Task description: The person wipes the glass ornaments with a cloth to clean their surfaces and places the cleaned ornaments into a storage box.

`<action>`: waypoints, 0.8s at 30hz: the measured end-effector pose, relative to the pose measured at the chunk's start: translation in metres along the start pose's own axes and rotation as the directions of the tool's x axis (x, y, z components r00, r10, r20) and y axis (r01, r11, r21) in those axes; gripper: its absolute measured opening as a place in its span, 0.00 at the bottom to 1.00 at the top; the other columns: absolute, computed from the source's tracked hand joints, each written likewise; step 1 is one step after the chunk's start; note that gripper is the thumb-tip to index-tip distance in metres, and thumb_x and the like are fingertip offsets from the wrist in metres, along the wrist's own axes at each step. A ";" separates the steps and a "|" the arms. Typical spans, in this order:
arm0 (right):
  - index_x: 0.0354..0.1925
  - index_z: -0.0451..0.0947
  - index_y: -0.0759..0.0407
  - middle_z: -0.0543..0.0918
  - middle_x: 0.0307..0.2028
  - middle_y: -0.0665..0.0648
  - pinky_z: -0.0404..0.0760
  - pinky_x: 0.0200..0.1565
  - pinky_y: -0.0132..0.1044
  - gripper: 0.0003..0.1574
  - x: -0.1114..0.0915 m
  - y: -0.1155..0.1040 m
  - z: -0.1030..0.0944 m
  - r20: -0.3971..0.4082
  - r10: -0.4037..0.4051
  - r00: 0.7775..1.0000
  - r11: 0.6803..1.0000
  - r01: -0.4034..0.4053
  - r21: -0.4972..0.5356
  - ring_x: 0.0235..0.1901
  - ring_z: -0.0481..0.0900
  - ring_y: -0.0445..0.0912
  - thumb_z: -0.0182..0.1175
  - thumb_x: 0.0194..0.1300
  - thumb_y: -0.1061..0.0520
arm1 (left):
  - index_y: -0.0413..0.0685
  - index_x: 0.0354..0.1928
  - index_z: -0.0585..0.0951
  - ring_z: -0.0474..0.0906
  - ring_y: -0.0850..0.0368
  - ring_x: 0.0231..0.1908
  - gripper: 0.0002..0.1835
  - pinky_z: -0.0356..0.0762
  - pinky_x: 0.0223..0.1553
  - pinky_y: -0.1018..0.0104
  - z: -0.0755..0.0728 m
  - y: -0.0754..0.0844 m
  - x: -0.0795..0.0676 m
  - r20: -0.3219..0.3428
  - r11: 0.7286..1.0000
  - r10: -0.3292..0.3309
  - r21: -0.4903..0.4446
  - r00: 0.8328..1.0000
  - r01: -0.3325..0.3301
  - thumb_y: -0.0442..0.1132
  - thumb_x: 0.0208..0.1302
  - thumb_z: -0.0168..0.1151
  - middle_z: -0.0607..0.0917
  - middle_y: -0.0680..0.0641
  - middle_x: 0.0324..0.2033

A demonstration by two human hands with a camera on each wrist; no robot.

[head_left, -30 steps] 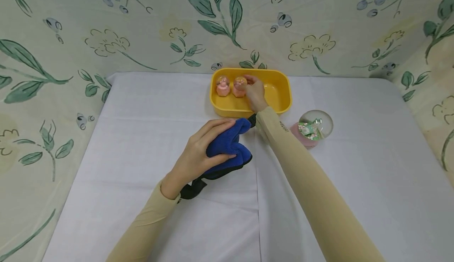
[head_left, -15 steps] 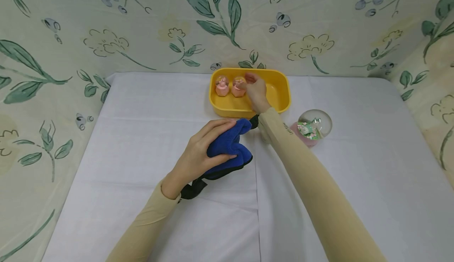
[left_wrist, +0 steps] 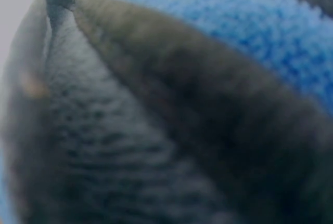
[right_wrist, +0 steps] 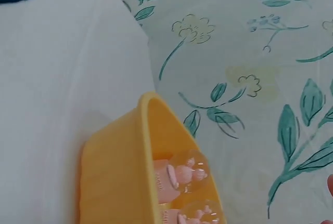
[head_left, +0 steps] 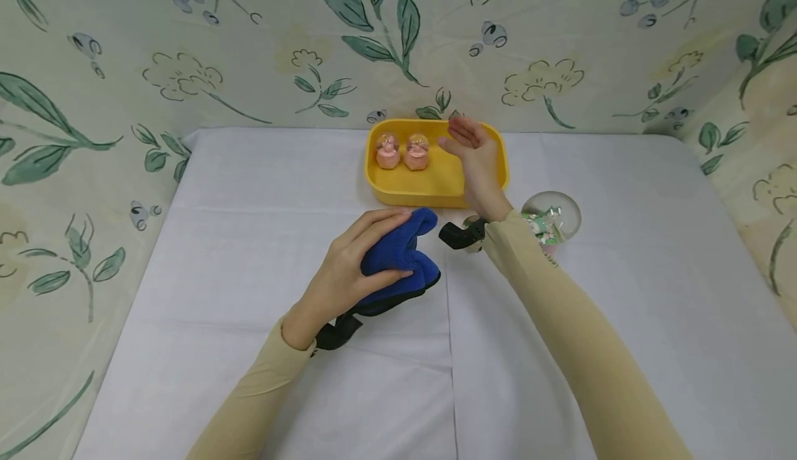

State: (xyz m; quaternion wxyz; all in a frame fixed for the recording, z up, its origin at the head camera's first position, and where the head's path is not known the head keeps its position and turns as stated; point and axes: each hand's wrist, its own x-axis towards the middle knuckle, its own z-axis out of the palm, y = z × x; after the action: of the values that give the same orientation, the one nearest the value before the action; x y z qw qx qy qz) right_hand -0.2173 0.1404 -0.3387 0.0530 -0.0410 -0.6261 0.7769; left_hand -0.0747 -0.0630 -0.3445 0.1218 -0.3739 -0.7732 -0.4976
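Observation:
My left hand (head_left: pixel 351 266) grips a folded blue cloth (head_left: pixel 398 256) with black edging, thumb on one side and fingers on the other. In the left wrist view, the blurred dark edging and blue pile of the cloth (left_wrist: pixel 234 16) fill the picture. My right hand (head_left: pixel 482 162), holding nothing, is over the right end of a yellow tray (head_left: pixel 411 197), its fingers loosely extended. Two small snow globes with pink bases, the left one (head_left: pixel 388 152) and the right one (head_left: pixel 416 152), stand side by side in the tray's left half.
A larger snow globe (head_left: pixel 557 218) stands right of the tray, partly behind my right sleeve. A small object (head_left: pixel 474 244) by my right wrist is mostly hidden by a black strap (head_left: pixel 461 234). White cloth (head_left: pixel 249 190) covers the table, and a floral sheet (head_left: pixel 249 45) hangs behind.
My right hand has let go of the right small snow globe and moved right, away from it. The globe stays in the tray. My left hand and the blue cloth have hardly moved.

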 end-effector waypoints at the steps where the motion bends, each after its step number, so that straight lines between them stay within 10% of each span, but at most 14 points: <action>1: 0.61 0.68 0.68 0.73 0.58 0.62 0.71 0.56 0.30 0.29 -0.003 -0.003 -0.003 -0.006 -0.010 1.000 1.000 0.010 0.015 0.59 0.71 0.51 0.58 0.62 0.72 | 0.36 0.63 0.69 0.66 0.49 0.63 0.38 0.62 0.63 0.57 0.000 0.000 0.000 0.000 1.000 -0.002 0.001 1.000 0.002 0.29 0.47 0.75 0.70 0.41 0.61; 24: 0.62 0.66 0.69 0.70 0.60 0.63 0.66 0.61 0.36 0.29 -0.079 0.005 -0.064 -0.019 -0.082 0.996 0.994 0.083 0.068 0.61 0.68 0.52 0.58 0.62 0.72 | 0.38 0.64 0.69 0.67 0.48 0.62 0.39 0.63 0.63 0.57 0.001 0.001 -0.001 0.003 0.999 -0.033 0.014 0.999 0.033 0.30 0.48 0.75 0.70 0.41 0.61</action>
State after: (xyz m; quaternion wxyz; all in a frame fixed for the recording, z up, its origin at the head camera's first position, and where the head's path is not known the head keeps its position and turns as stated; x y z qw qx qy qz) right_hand -0.1310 0.1908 -0.3573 0.0914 -0.0195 -0.5996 0.7948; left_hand -0.0729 -0.0626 -0.3450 0.1149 -0.3611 -0.7828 -0.4936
